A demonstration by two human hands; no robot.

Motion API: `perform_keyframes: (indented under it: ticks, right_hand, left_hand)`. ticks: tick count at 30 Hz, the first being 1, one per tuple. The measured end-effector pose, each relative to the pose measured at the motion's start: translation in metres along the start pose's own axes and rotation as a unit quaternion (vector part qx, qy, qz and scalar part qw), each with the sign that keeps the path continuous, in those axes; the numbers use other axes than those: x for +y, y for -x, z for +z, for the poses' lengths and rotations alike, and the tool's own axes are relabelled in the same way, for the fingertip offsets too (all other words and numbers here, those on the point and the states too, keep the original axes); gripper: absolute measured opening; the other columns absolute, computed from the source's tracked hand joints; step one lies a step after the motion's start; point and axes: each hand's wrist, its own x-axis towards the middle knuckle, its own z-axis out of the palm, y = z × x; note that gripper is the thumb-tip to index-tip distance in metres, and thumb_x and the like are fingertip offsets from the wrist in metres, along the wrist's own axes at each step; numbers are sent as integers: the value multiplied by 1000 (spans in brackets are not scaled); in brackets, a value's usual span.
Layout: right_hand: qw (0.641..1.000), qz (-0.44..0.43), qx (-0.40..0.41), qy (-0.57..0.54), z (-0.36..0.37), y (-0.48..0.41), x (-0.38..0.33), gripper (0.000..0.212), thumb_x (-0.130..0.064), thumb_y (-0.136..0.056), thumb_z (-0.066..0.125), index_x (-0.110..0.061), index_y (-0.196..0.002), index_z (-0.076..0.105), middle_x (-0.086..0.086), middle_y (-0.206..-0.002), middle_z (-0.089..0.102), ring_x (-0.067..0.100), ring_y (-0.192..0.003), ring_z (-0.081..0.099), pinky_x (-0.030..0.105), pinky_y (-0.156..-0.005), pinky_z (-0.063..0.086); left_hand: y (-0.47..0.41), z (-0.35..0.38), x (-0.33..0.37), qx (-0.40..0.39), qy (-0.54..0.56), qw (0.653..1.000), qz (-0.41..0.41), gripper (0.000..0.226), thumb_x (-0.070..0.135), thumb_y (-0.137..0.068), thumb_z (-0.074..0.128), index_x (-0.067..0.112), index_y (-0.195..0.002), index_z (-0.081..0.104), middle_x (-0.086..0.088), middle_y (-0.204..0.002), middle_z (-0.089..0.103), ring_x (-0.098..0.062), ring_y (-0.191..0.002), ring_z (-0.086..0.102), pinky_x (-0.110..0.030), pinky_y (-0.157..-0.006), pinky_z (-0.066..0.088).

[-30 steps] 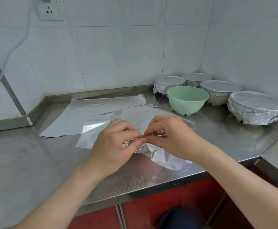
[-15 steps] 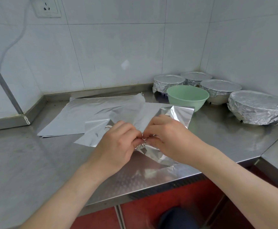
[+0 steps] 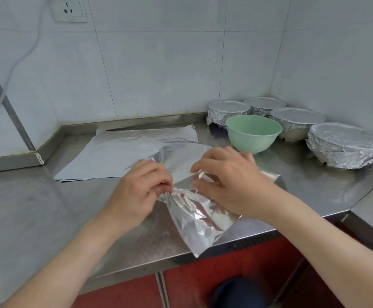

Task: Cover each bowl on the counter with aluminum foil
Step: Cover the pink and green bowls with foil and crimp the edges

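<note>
I'm facing a corner of white tiled walls [image 3: 159, 63], socket [image 3: 70, 10] up left, its cable [image 3: 35, 44] trailing down; steel tabletop [image 3: 25, 207] before me, red floor [image 3: 187, 285] below.

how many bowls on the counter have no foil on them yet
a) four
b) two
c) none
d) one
D: only the green bowl stands open-topped, while the four wrapped bowls behind and beside it each have foil crimped over the rim.
</note>
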Motion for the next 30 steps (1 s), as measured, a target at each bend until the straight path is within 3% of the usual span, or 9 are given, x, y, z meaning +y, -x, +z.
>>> perform_keyframes:
  ticks: [5,7,9,12,14,16,20,24,30]
  right_hand:
    - [977,193,-81,-25,-10,-3,32,62,-68,-90,33,-38,-144,31,-3,-148,40,25,-135,34,50,-107,30]
    - [961,235,-102,-106,-8,-3,44,72,-68,-90,33,-29,-150,23,3,-152,36,27,-138,35,45,-111,30]
    - [930,281,-128,-201,-5,-1,54,80,-70,-88,36,-28,-153,16,-4,-151,39,23,-139,34,38,-112,27]
    - [868,340,-154,-329,1,1,67,102,-92,-67,38,-41,-151,15,-23,-134,51,16,-133,42,49,-108,35]
    - [850,353,-130,-368,8,-1,80,116,-100,-50,40,-43,-149,21,-22,-145,41,15,-135,40,51,-109,34]
    - [838,366,-105,-392,12,-4,87,111,-97,-53,43,-41,-148,28,-17,-148,39,18,-132,44,49,-111,33]
    - [790,396,-106,-455,11,-7,85,75,-79,-76,53,-30,-133,52,0,-124,61,23,-109,60,40,-100,45]
    - [776,409,-131,-462,10,-7,82,51,-62,-90,49,-18,-110,67,1,-90,75,16,-75,70,21,-59,52]
    - [727,402,-157,-535,12,-12,77,56,-59,-87,56,-10,-110,69,14,-108,72,26,-82,70,31,-66,59]
  left_hand:
    - [2,-19,-6,1,66,992,-109,10,21,-75,80,25,-84,77,13,-92,67,-8,-95,60,-22,-88,45]
    - [-1,-22,0,11,87,988,-127,10,24,-76,79,26,-86,78,13,-93,67,-9,-96,61,-17,-87,44]
    - [-6,-21,10,6,110,985,-132,9,28,-77,79,24,-85,79,13,-90,67,-10,-93,62,-15,-84,44]
    - [-10,-16,19,-31,126,981,-146,14,33,-71,77,24,-82,80,13,-86,68,-12,-91,62,-18,-81,46]
    - [-11,-12,20,-41,134,978,-155,13,32,-69,78,25,-80,80,12,-84,68,-12,-89,61,-21,-78,47]
    - [-10,-10,18,-40,139,977,-157,13,33,-68,79,25,-78,80,12,-83,68,-12,-87,61,-23,-77,48]
    - [-11,-10,18,-39,148,975,-160,14,32,-66,80,24,-78,80,11,-82,68,-13,-86,62,-26,-75,49]
    - [-11,-12,18,-51,150,975,-155,16,34,-66,80,25,-80,80,10,-81,68,-15,-86,62,-27,-75,49]
    - [-13,-12,18,-55,169,970,-163,14,35,-69,77,25,-78,80,8,-79,67,-15,-83,61,-25,-73,47]
